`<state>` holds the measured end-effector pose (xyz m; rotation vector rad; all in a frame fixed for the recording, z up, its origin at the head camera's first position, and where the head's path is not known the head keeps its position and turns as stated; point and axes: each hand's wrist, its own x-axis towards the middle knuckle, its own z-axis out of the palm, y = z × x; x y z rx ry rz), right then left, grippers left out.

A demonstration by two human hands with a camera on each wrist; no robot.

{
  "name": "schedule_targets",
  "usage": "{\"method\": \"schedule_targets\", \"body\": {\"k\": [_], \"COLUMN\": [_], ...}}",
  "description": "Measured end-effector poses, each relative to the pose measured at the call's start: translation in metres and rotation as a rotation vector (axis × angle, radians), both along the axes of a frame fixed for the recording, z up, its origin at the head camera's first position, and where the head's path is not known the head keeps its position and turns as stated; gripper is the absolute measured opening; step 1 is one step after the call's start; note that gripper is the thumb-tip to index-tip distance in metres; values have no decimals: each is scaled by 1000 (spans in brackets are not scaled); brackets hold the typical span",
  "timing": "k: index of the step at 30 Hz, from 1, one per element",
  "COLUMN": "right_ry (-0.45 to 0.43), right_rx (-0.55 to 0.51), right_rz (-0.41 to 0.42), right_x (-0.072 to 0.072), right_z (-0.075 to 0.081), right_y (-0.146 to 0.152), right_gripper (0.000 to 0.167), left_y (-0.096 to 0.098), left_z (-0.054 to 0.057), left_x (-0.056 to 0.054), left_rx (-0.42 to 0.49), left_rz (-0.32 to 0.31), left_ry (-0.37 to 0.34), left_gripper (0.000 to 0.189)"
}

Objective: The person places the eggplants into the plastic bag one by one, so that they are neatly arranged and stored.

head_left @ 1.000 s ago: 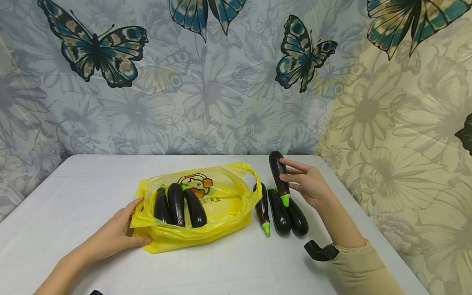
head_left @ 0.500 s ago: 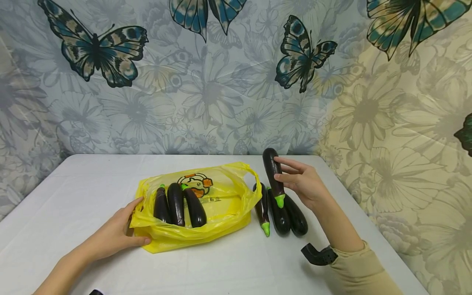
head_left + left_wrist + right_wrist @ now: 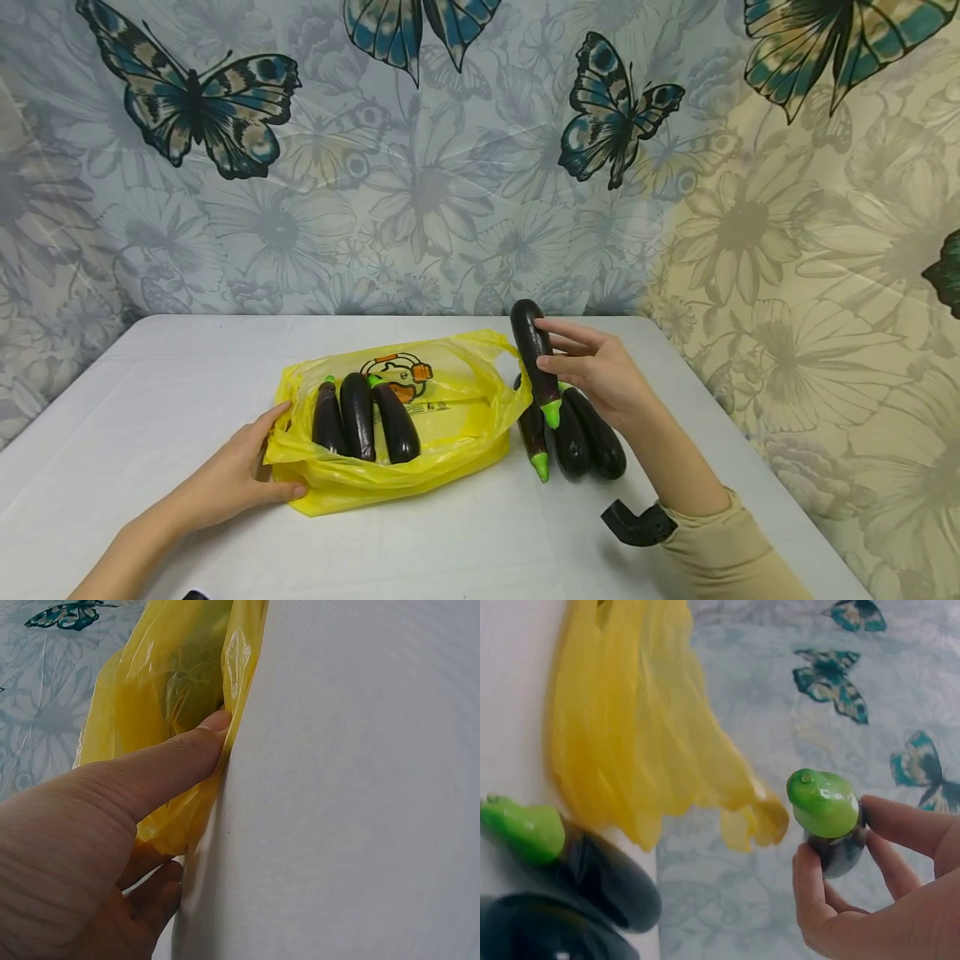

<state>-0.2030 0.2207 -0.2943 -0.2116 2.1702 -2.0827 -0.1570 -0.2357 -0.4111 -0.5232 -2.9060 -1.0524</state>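
Note:
A yellow plastic bag [image 3: 472, 417] lies on its side, its mouth facing the camera, with three dark eggplants [image 3: 358, 417] inside. My left hand [image 3: 225, 475] holds the bag's left end, thumb at the front and fingers at the back; the left wrist view shows the thumb [image 3: 176, 761] pressing the film. In my right hand [image 3: 600, 375] a dark eggplant [image 3: 534, 342] is pinched between thumb and fingers, green stem end down, raised near the bag's right handle. Below it, three more eggplants [image 3: 596, 433] lie on the table, the leftmost partly behind the bag's handle.
The table [image 3: 420, 558] is covered in white cloth. A butterfly-patterned cloth [image 3: 450, 208] hangs behind its far edge. A black curved device [image 3: 637, 523] sticks out at the right wrist, above the table.
My right hand has carried the eggplant leftward, from above the loose eggplants to the bag's right handle. The left hand and the bag have stayed in place.

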Motion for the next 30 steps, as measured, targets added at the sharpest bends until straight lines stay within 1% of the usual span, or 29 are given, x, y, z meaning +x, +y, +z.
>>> {"method": "schedule_targets", "body": {"k": [5,12,19,26,30], "right_ry": [-3,-30,-58,-81,-135], "right_rx": [4,-30,-46,-88,-124], "right_rz": [32,86,98,117,133], "right_x": [3,6,9,13,12], "right_z": [1,1,1,-4,-10], "right_y": [-10,-25,-39,-59,-75], "right_gripper": [59,58,57,55,52], "left_y": [0,0,0,-1,-1], "left_z": [0,-1,-1,-1,-1], "left_x": [0,-1,0,-1,-1], "left_rx": [-2,2,-6,-9,-1], "left_rz": [-1,-3,-1,-2,-8], "left_ry": [5,3,5,5,0], "left_gripper": [118,119,119,119,119]}}
